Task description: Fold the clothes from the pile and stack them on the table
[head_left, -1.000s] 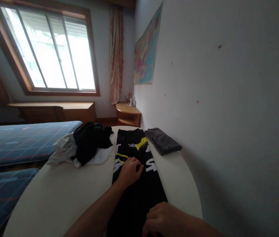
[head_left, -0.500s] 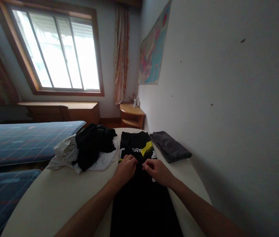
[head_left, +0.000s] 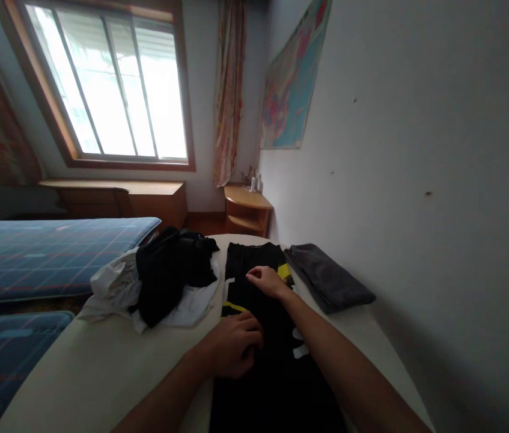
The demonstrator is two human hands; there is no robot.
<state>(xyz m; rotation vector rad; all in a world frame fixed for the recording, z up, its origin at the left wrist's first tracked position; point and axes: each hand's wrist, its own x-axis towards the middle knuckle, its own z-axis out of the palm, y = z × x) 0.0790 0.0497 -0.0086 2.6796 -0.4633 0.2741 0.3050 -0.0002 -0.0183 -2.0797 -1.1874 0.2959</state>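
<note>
A black garment [head_left: 272, 373] with yellow and white print lies in a long, narrow strip down the table in front of me. My left hand [head_left: 237, 344] rests over its left side, with the fingers curled and their tips out of sight. Farther up, my right hand [head_left: 267, 281] is over the upper part of the garment and covers some of its print. Its thumb and fingers are drawn together, and no cloth shows between them.
To the left is a loose heap of black clothing [head_left: 173, 276] and white clothing [head_left: 195, 304]. A folded dark grey cloth [head_left: 330, 278] lies at the right, near the wall. The pale round table [head_left: 114, 367] stands beside blue plaid mattresses [head_left: 56, 258]. A corner shelf [head_left: 247, 198] stands behind.
My right hand has moved away from me, up the garment. My left hand has come back toward me, so the hands are no longer side by side. The view has shifted slightly.
</note>
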